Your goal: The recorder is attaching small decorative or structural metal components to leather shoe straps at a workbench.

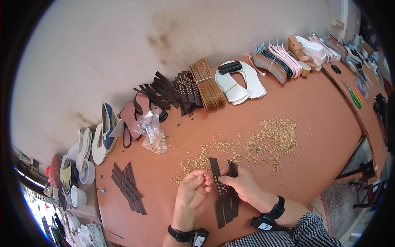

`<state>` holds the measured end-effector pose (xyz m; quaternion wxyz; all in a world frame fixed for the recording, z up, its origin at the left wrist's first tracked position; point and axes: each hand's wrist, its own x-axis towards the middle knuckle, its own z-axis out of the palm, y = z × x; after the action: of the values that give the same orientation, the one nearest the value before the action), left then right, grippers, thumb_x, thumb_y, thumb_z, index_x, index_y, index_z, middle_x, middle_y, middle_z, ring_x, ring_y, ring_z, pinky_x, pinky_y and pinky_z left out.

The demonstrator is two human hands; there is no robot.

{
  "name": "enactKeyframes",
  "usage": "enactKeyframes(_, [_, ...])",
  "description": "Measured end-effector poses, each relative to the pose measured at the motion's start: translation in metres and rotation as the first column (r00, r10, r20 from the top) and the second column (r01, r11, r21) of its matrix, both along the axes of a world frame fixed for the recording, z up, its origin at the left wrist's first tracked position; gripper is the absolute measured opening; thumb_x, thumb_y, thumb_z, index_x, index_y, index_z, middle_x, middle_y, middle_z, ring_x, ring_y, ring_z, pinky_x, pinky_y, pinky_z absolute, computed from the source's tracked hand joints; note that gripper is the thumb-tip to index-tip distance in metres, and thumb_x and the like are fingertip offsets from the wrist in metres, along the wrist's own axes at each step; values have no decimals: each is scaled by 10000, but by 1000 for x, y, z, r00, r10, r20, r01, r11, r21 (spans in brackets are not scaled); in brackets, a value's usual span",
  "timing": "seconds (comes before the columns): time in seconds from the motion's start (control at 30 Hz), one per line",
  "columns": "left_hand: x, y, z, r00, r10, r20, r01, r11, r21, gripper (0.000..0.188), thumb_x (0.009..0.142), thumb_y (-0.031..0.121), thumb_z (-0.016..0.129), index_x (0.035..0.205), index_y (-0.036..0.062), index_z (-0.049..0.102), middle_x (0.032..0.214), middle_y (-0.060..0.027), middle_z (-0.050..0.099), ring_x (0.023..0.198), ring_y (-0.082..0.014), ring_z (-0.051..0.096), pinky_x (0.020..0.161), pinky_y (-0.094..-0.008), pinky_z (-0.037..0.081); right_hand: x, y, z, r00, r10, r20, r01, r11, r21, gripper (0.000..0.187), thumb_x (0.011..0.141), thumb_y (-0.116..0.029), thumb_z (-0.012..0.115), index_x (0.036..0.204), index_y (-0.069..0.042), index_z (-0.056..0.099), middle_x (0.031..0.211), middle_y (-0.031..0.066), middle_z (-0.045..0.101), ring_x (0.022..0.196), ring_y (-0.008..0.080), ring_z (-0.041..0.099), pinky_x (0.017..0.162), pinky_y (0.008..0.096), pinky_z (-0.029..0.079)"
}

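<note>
head-worn wide fisheye, looking down across table [325, 115]

A pale grey wall [103, 53], blotched with brown stains [158, 40], rises behind a broad, smooth terracotta-coloured worktop [329, 103] in the workroom before me. A beige rectangular socket plate [338, 23] sits high at right, above a second, narrower brown worktop [349, 86]. Grey flooring [343, 199] shows below; white light floods a bright opening [31, 197] at lower left.

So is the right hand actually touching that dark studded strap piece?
Touching: the head view shows the right hand with its thumb lying across the dark studded strap piece.
</note>
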<state>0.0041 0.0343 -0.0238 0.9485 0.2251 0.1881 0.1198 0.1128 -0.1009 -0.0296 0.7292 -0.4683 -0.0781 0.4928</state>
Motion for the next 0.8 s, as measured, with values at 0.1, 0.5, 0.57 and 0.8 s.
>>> enactKeyframes(0.1, [-1,2,-8,998,-33,59,29,997,72,77,844,-10,509,881,-9,576,853,-141,595,740,-209,576,619,-289,510,0,0,-5,1000,-7,3,7,1000,2,93,787,-9,601,880,-4,608,760,15,586,672,94,536,605,229,425])
enactKeyframes(0.5, [2,-20,2,960,248,-130,-57,630,775,86,814,-76,533,872,-15,554,847,-72,603,737,-127,577,663,-247,494,-3,3,-3,998,-63,8,63,998,-15,89,789,1,585,877,2,604,693,11,566,585,76,524,499,210,409])
enactKeyframes(0.57, [6,-28,10,943,304,-138,-66,576,815,72,801,-77,542,846,-21,549,827,-85,599,725,-138,575,664,-253,495,-4,4,-1,998,-69,14,69,998,10,86,790,7,582,873,3,603,691,9,566,584,74,524,498,211,412])
enactKeyframes(0.8, [5,-28,4,957,283,58,-79,63,995,119,755,-107,563,812,-3,549,885,-90,571,766,-146,560,718,-239,471,-5,0,-5,998,-56,41,55,998,10,71,787,17,585,853,-4,602,738,12,577,629,73,527,555,208,420])
